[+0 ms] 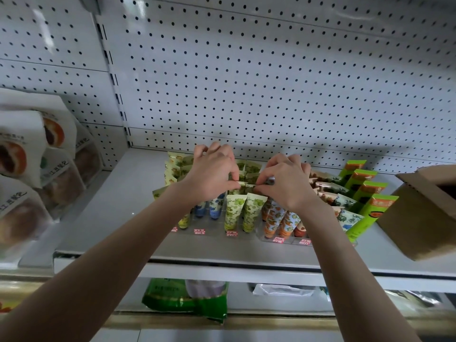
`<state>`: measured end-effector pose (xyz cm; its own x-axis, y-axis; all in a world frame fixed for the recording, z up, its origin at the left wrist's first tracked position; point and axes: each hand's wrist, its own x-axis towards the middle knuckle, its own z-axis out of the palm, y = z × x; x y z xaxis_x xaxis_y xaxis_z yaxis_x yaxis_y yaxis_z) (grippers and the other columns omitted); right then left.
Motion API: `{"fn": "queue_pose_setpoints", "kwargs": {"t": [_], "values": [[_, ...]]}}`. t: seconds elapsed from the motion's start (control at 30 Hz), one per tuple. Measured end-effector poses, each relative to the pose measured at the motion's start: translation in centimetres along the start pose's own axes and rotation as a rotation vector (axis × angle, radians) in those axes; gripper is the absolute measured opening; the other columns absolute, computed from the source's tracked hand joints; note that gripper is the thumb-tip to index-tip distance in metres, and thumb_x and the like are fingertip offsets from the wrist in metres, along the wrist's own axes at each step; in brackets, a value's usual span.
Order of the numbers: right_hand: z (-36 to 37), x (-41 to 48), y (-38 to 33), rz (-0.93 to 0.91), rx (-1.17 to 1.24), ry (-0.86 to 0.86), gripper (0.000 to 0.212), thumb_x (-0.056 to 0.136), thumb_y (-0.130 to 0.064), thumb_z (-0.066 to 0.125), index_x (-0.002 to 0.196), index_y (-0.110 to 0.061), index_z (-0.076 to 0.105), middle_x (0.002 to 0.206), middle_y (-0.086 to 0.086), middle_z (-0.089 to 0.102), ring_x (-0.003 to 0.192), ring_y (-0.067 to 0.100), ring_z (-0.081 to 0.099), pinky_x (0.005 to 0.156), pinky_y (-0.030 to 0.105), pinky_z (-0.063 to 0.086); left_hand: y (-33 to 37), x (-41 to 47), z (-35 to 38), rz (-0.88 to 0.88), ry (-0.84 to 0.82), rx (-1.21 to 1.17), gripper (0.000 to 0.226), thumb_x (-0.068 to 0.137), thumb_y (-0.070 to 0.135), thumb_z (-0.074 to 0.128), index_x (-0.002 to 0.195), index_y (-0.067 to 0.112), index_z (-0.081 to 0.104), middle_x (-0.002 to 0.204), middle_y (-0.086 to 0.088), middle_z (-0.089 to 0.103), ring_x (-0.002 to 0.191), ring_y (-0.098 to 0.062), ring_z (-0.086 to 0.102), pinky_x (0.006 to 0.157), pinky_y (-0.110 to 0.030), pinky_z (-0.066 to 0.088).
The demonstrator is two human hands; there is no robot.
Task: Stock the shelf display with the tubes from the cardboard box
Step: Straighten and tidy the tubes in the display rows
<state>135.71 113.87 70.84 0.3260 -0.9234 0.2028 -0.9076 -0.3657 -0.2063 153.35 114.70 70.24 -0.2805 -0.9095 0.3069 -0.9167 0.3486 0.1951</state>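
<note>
Head view | left hand (212,174) and right hand (286,183) each pinch crimped tops of green tubes (248,178), mid-display, behind the near row | box (419,218) far right on shelf (118,193) | tubes judged light, soft-bodied, slick; hold by the stiff crimp.

Left hand (212,174) and right hand (286,183) are both up on the shelf (118,208), pinching the flat tops of the green tubes (253,211) mid-row. Blue tubes (214,208) sit just left, orange tubes (283,223) just right, and the cardboard box (419,218) is at the far right.
</note>
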Motion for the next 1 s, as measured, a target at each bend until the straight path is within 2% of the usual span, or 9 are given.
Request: {"fn": "queue_pose_setpoints", "kwargs": {"t": [0.37, 0.5, 0.67, 0.83, 1.0], "values": [[-0.06, -0.27, -0.18, -0.005, 0.001, -0.002, 0.007, 0.083, -0.035, 0.068, 0.086, -0.030, 0.072, 0.113, -0.007, 0.047, 0.109, 0.018, 0.029, 0.084, 0.030, 0.014, -0.17, -0.04, 0.14, 0.008, -0.010, -0.005, 0.020, 0.079, 0.046, 0.066, 0.089, 0.029, 0.070, 0.104, 0.011, 0.044, 0.106, -0.011, 0.032, 0.091, -0.032, 0.014], [-0.10, -0.10, -0.24, 0.002, -0.008, -0.026, 0.008, 0.084, -0.035, 0.067, 0.089, -0.031, 0.072, 0.114, -0.008, 0.046, 0.109, 0.017, 0.027, 0.079, 0.027, 0.010, -0.20, 0.05, 0.18, 0.015, -0.045, 0.012, 0.023, 0.079, 0.047, 0.065, 0.093, 0.029, 0.071, 0.108, 0.010, 0.045, 0.108, -0.013, 0.032, 0.091, -0.034, 0.016], [-0.21, 0.12, -0.22, -0.002, -0.022, -0.027, 0.006, 0.083, -0.035, 0.068, 0.085, -0.032, 0.073, 0.112, -0.008, 0.047, 0.106, 0.017, 0.028, 0.073, 0.026, 0.008, -0.32, 0.13, 0.14, 0.020, -0.053, 0.000, 0.022, 0.079, 0.047, 0.065, 0.089, 0.028, 0.072, 0.106, 0.011, 0.044, 0.107, -0.012, 0.031, 0.091, -0.033, 0.015], [-0.27, 0.16, -0.16, -0.004, -0.041, -0.019, 0.008, 0.084, -0.033, 0.066, 0.086, -0.030, 0.074, 0.114, -0.007, 0.047, 0.109, 0.018, 0.029, 0.076, 0.026, 0.009, -0.36, 0.11, -0.02, 0.031, -0.055, 0.012, 0.023, 0.079, 0.046, 0.065, 0.090, 0.027, 0.073, 0.108, 0.011, 0.045, 0.108, -0.012, 0.031, 0.093, -0.033, 0.013], [-0.29, 0.22, -0.26, -0.008, -0.054, -0.025, 0.008, 0.083, -0.035, 0.068, 0.087, -0.031, 0.073, 0.115, -0.008, 0.048, 0.110, 0.018, 0.029, 0.072, 0.026, 0.007, -0.43, 0.13, 0.03, 0.027, -0.055, 0.020, 0.023, 0.079, 0.047, 0.065, 0.090, 0.028, 0.072, 0.110, 0.010, 0.047, 0.108, -0.012, 0.032, 0.091, -0.033, 0.014]]}}
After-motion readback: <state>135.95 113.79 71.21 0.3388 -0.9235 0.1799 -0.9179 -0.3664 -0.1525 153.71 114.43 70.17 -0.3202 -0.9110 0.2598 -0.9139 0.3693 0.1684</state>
